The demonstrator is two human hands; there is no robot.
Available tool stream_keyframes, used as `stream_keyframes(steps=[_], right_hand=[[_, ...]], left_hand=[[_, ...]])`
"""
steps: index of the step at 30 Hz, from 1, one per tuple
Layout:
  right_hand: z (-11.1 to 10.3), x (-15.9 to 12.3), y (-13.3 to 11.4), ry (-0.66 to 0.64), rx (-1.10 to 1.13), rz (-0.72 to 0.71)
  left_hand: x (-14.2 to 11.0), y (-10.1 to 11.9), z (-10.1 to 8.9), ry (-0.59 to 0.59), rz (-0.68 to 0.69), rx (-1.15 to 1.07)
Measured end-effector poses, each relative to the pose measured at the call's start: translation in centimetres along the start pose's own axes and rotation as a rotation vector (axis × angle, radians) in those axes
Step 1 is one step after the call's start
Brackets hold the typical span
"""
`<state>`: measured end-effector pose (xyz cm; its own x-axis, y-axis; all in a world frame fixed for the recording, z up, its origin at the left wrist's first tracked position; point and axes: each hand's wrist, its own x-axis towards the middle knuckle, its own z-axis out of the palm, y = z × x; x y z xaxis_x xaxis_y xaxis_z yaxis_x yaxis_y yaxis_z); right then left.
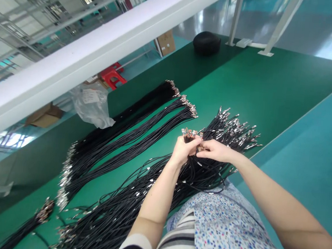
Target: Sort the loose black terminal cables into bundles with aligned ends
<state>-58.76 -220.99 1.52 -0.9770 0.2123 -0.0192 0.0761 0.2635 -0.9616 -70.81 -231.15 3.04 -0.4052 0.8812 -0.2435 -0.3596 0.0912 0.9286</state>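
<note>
The left hand (186, 148) was closed around a bunch of cable ends (190, 135) above the loose cable pile (150, 184); the right hand (212, 149), fingers nearly closed, met the bunch's side.

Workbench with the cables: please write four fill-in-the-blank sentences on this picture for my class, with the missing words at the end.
The bunch of cable ends sticks up from the grip of the ____ hand.
The stool beyond the workbench is coloured ____.
The rounded object near the bench's far end is coloured ____.
The sleeve on the left arm is patterned with ____.

Missing words: left; red; black; stripes.
</note>
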Motion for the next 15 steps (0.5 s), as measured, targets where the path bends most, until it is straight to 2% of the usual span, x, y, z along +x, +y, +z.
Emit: stream_keyframes(steps=[4,6,8,11,13,15], right_hand=[[-0.4,-0.9,-0.3,0.431,0.333,0.034],[-0.2,-0.8,-1.3,0.585,0.368,-0.027],[0.5,-0.3,-2.7,0.598,0.212,-0.129],[2.0,0.7,-4.7,0.479,-0.141,-0.271],[2.8,1.2,-5.2,0.443,-0.329,-0.298],[3.3,1.6,-5.0,0.414,-0.421,-0.279]], left_hand=[[-1.0,-0.4,-0.9,0.338,0.195,0.137],[-1.5,-0.8,-0.8,0.381,0.253,0.166],[-1.9,-1.1,-0.2,0.340,0.288,0.157],[-2.6,-1.0,1.0,0.270,0.334,0.058],[-3.2,-0.8,1.3,0.205,0.328,-0.035],[-3.7,-0.6,1.1,0.122,0.290,-0.093]])
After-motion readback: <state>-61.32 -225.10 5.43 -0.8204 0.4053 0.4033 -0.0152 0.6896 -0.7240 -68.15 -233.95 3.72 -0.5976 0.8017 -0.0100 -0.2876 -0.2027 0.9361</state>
